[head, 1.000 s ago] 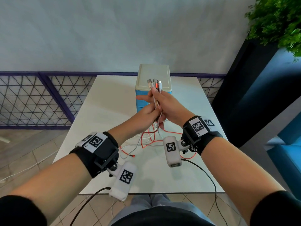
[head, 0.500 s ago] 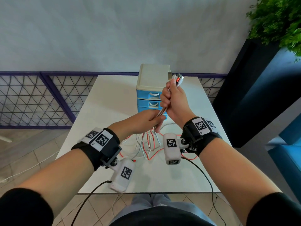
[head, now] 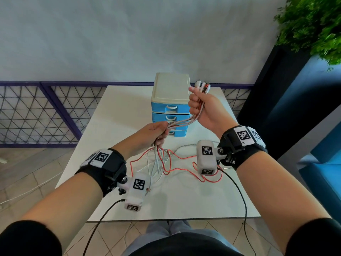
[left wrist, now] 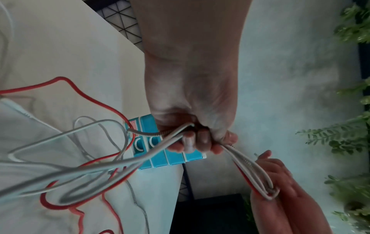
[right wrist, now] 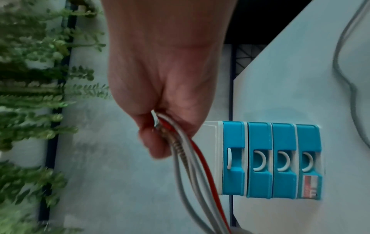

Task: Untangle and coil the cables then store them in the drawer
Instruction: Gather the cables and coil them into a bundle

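Several cables [head: 181, 121], red, white and braided silver, run as one bundle between my two hands. My right hand [head: 200, 106] [right wrist: 160, 126] grips the bundle near its plugs [head: 203, 85], raised beside the drawer unit's top. Lower and to the left, my left hand [head: 156, 132] [left wrist: 198, 139] holds the same cables [left wrist: 248, 167] in a fist. Below it the loose lengths [head: 166, 163] hang and sprawl tangled on the white table [head: 114, 115]. The blue drawer unit [head: 170, 108] [right wrist: 270, 159] with a cream top stands at the back of the table, all drawers closed.
A dark planter [head: 273, 100] with a green plant [head: 313, 24] stands right of the table. A purple-framed mesh fence [head: 36, 111] runs behind at left. Black camera leads [head: 238, 191] hang from my wrists over the table's near edge.
My right hand has moved right and up with the plug ends, away from the left hand. The left hand sank slightly, and a stretch of bundled cable now spans between them.
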The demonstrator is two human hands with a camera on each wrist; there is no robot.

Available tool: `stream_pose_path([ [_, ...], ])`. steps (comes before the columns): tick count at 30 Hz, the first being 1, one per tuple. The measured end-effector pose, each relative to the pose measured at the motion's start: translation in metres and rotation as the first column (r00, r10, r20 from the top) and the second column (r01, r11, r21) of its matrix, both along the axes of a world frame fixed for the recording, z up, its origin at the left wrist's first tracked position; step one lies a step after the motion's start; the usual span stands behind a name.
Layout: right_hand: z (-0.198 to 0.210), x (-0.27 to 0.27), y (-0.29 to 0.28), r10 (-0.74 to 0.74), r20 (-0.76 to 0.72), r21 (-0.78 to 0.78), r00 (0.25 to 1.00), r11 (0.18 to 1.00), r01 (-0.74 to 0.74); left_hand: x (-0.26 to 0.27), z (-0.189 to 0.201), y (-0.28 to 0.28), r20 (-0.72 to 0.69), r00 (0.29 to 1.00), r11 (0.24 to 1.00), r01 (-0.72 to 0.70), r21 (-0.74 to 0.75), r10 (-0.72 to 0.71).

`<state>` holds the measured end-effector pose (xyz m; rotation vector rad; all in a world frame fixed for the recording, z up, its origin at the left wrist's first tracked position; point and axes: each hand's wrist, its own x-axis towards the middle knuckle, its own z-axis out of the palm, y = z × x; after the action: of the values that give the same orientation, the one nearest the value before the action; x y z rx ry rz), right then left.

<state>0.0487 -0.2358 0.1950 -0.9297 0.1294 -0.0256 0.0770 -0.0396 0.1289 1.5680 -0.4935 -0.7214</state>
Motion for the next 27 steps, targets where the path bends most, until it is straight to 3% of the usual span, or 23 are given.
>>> stream_pose_path([
  [6, 0.004, -0.004, 0.006, 0.104, 0.122, 0.155, 0.987, 0.98, -0.122, -0.004, 0.017, -0.003, -0.127, 0.941, 0.943, 0.323, 0.076, -0.312],
  [9, 0.001, 0.0, 0.006, 0.108, 0.096, 0.251, 0.989, 0.959, -0.129, -0.005, 0.018, -0.006, -0.118, 0.949, 0.942, 0.308, 0.137, -0.293],
  [12, -0.002, 0.001, 0.0, 0.127, 0.03, 0.096, 0.991, 0.987, -0.129, 0.0, 0.015, -0.003, -0.027, 0.999, 0.999, 0.038, 0.038, -0.037],
  [14, -0.004, -0.001, -0.001, 0.192, -0.038, -0.017, 0.981, 0.981, -0.192, 0.005, 0.015, -0.001, 0.085, 0.994, 0.998, -0.063, -0.03, 0.065],
  [18, -0.006, -0.004, 0.002, 0.24, -0.136, -0.239, 0.961, 0.934, -0.267, 0.013, 0.027, -0.001, 0.307, 0.951, 0.993, -0.007, 0.121, -0.031],
  [23, -0.018, -0.005, 0.014, 0.11, -0.121, -0.396, 0.986, 0.906, -0.15, 0.02, 0.046, -0.007, 0.419, 0.895, 0.977, 0.069, 0.202, -0.15],
  [27, -0.026, -0.01, 0.021, 0.173, -0.152, -0.415, 0.973, 0.883, -0.221, 0.026, 0.055, -0.015, 0.518, 0.84, 0.971, 0.038, 0.235, -0.158],
])
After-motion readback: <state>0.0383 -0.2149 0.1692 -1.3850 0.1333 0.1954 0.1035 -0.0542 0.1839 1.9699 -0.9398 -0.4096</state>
